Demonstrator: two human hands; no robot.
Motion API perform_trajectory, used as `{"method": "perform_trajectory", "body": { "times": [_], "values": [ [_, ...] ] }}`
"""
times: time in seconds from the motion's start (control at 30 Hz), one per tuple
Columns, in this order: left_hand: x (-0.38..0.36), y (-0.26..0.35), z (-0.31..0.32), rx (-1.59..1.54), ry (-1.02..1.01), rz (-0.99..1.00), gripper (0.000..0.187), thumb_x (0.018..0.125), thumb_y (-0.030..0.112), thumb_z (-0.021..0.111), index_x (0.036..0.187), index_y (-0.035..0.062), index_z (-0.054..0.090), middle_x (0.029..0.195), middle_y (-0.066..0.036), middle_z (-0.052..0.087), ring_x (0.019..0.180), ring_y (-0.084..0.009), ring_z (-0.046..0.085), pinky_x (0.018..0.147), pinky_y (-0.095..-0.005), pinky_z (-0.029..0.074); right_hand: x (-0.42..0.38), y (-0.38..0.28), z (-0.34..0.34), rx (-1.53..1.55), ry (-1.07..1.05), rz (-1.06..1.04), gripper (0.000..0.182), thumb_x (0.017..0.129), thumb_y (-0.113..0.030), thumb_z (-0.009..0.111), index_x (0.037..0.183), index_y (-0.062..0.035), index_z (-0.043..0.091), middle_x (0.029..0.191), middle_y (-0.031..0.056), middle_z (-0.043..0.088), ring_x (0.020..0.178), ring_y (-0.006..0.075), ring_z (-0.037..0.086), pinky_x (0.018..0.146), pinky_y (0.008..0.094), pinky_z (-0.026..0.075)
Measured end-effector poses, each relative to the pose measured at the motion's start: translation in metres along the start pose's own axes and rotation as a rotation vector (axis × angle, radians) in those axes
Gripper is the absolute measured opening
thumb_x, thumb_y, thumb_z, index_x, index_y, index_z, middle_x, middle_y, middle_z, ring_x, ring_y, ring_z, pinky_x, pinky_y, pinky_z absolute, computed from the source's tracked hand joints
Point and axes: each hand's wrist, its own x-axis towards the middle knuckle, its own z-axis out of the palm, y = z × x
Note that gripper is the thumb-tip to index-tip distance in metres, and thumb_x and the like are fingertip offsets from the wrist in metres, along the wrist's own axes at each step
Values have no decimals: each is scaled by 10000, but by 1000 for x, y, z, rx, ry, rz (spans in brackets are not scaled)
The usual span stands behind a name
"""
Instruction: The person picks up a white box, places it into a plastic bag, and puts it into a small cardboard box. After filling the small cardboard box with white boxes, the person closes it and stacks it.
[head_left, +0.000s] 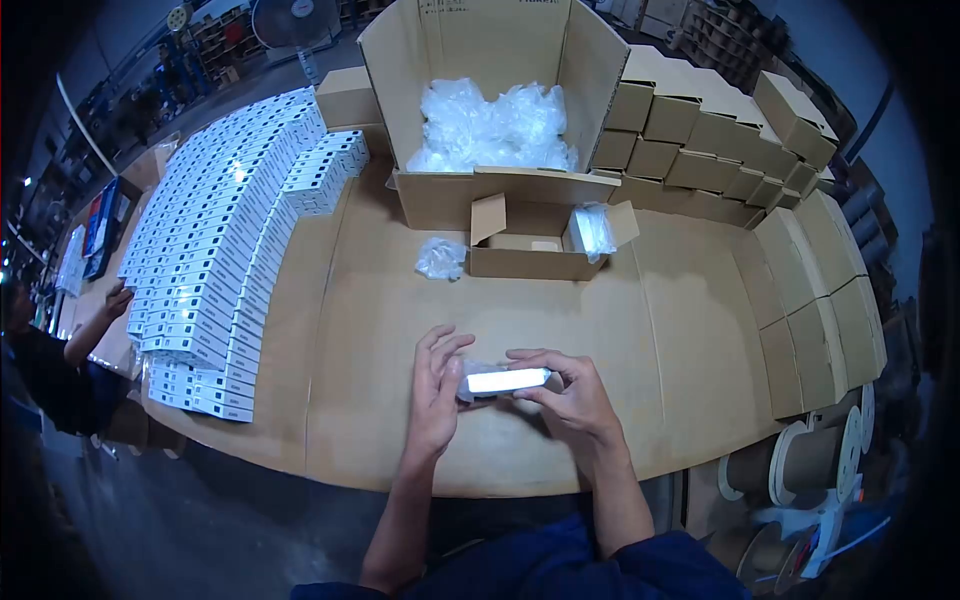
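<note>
Near the front of the cardboard-covered table [380, 350], a small white box [508, 380] partly in clear plastic is between my two hands. My right hand [578, 396] grips its right end between thumb and fingers. My left hand [436, 392] is at its left end, against the plastic, with the fingers apart and raised. Beyond them an open small carton [535, 264] holds a plastic-wrapped white item [592, 232] at its right side. A crumpled clear plastic bag [440, 258] lies left of that carton.
A large open box [440, 195] full of clear plastic bags stands at the back. Stacked white boxes [215, 230] fill the left side. Brown cartons [815, 290] are stacked at the right and back right. Another person [45, 360] is at the far left.
</note>
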Motion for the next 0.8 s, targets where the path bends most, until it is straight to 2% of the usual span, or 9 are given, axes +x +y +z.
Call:
{"method": "perform_trajectory", "body": {
  "times": [0.03, 0.13, 0.17, 0.27, 0.3, 0.5, 0.6, 0.7, 0.8],
  "values": [
    [-1, 8, 1, -84, -30, -46, 478, 1094, 197, 487, 1534, 73, 347, 1481, -160, 479, 1162, -230, 629, 827, -352, 647, 0, 2, 0, -4, -2, -5, 299, 810, -28, 818, 1102, -2, 758, 1136, 162, 765, 1209, 294, 672, 1041, 399, 506],
    [-5, 3, -7, 17, -167, 71, 572, 1039, 95, 585, 1554, 69, 337, 1511, -154, 458, 1239, -233, 598, 907, -354, 618, 2, 3, -1, 0, -12, -28, 303, 804, -55, 823, 1097, -11, 761, 1196, 161, 748, 1342, 355, 577, 1131, 457, 436],
    [-4, -5, -14, -9, -256, 85, 584, 961, -14, 672, 1497, 37, 447, 1547, -152, 424, 1296, -237, 569, 1014, -354, 557, 2, 2, -2, 13, -18, -37, 309, 801, -65, 824, 1099, -17, 763, 1233, 163, 734, 1376, 376, 542, 1151, 476, 412],
    [-3, -1, -12, 63, -274, 125, 441, 926, -49, 710, 1352, -7, 604, 1550, -153, 420, 1304, -231, 561, 1081, -352, 499, 5, -1, -4, -65, -22, -126, 330, 793, -89, 827, 1113, -43, 765, 1351, 166, 671, 1448, 421, 445, 1191, 515, 357],
    [-1, 2, -14, 140, -280, 81, 285, 936, -44, 701, 1220, -23, 688, 1532, -156, 437, 1289, -233, 574, 1048, -347, 528, 5, -1, -5, -112, -21, -166, 338, 790, -96, 827, 1119, -53, 765, 1392, 166, 647, 1467, 433, 414, 1201, 525, 342],
    [4, 4, -13, 158, -227, 45, 260, 935, -24, 711, 1194, -7, 712, 1503, -163, 482, 1186, -205, 636, 907, -311, 576, 11, -21, -8, -445, 65, -178, 414, 770, -140, 849, 1168, -111, 738, 1450, 118, 588, 1485, 416, 375, 1178, 530, 368],
    [13, 3, -20, 369, -289, 133, 237, 951, -55, 664, 1186, -87, 678, 1515, -180, 429, 1194, -244, 639, 936, -325, 628, 15, -33, -13, -680, 20, -326, 368, 762, -126, 838, 1109, -122, 718, 1344, 69, 652, 1361, 375, 508, 1070, 497, 460],
    [18, 15, -16, 425, -311, 97, 215, 933, -50, 694, 1146, -80, 706, 1513, -179, 437, 1183, -219, 634, 943, -302, 596, 18, -41, -18, -813, -181, -323, 275, 777, -84, 804, 1023, -121, 687, 1154, 27, 702, 1124, 296, 639, 907, 433, 533],
    [31, 8, -20, 429, -347, 230, 396, 885, -35, 748, 1270, 18, 675, 1468, -141, 525, 1188, -166, 618, 855, -301, 575, 26, -45, -23, -869, -207, -358, 227, 788, -55, 778, 979, -110, 666, 985, 23, 690, 904, 254, 683, 766, 396, 558]
  ]
}}
